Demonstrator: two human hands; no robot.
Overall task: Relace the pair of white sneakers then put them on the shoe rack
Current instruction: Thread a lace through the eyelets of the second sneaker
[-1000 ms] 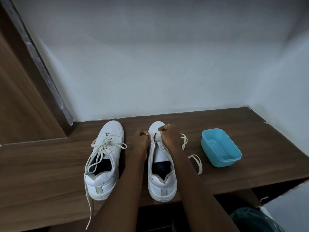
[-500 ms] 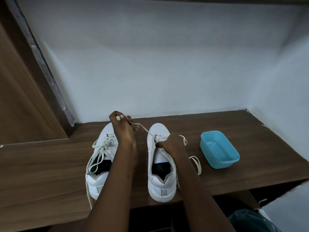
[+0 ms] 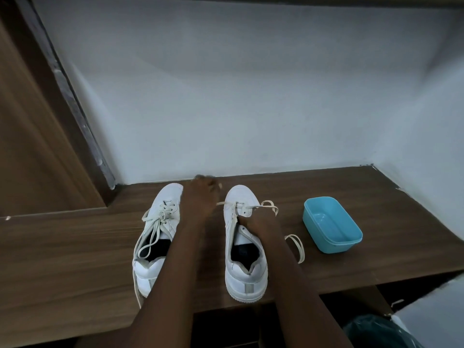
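Note:
Two white sneakers stand side by side on a brown wooden shelf [image 3: 62, 247], toes toward the wall. The left sneaker [image 3: 157, 237] is laced, its lace ends hanging loose. The right sneaker [image 3: 244, 247] has a cream lace [image 3: 293, 241] through its front eyelets only, the rest trailing on the shelf to its right. My left hand [image 3: 202, 194] is between the two toes, blurred, pulling the lace's left end. My right hand [image 3: 259, 218] rests on the right sneaker's tongue, fingers curled on the shoe near the eyelets.
A light blue plastic tub [image 3: 331, 224] sits on the shelf right of the sneakers. White walls close the back and right. A brown panel [image 3: 32, 136] stands at the left. A dark bag [image 3: 381, 332] lies below the shelf at bottom right.
My left hand left the eyelets, pulled the lace end up and left, and has now come down between the toes. My right hand slid from the front eyelets back onto the tongue.

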